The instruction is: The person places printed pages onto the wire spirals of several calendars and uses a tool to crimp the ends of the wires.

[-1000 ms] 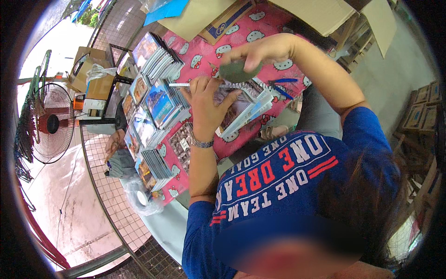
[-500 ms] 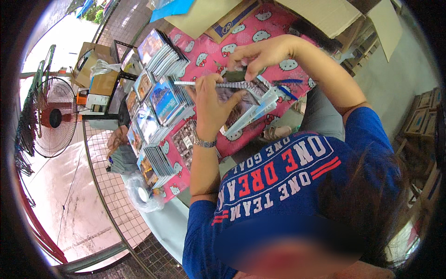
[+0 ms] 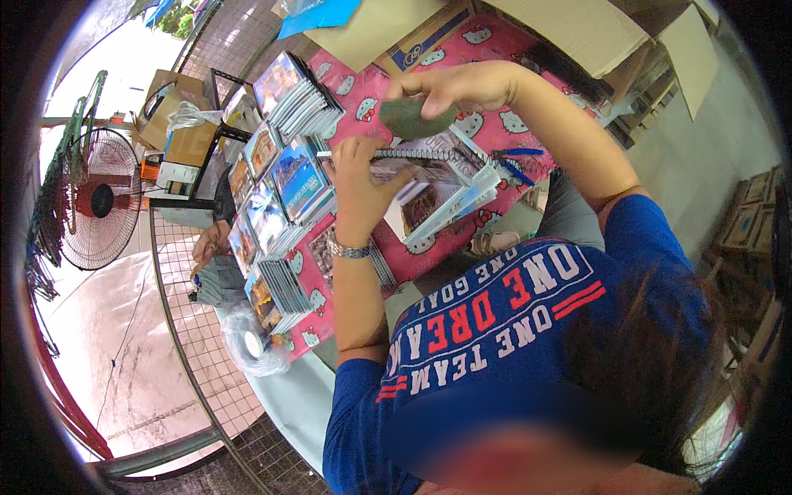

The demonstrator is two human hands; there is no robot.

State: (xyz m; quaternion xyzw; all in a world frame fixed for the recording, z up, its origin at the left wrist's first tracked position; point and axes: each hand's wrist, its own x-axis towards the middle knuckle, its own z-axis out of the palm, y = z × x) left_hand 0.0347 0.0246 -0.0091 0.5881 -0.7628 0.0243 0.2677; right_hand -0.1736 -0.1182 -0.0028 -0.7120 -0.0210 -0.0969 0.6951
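Observation:
My left hand (image 3: 363,194) is closed around a spiral-bound notebook, with its wire binding (image 3: 433,154) turned upward. Held in my right hand (image 3: 466,89) is a dark green, flat, rounded pad (image 3: 415,120); its exact kind is not clear. The pad is just beyond the wire binding, apparently clear of it. Below the held notebook, other photo-covered notebooks (image 3: 422,210) lie on the pink patterned table cover (image 3: 363,107). Several blue pens (image 3: 520,169) rest to the right of them.
Stacks of notebooks (image 3: 301,177) with photo covers stand on the table's left. Cardboard sheets (image 3: 569,33) lie at the far side. Another person's hand (image 3: 213,241) shows beyond the stacks, near a clear plastic bag (image 3: 252,342). A fan (image 3: 101,200) stands at left, past a wire mesh panel (image 3: 186,330).
My right hand has lifted the green pad away from the wire binding, slightly left, so more of it shows. My left hand keeps its hold on the notebook. The view has shifted slightly.

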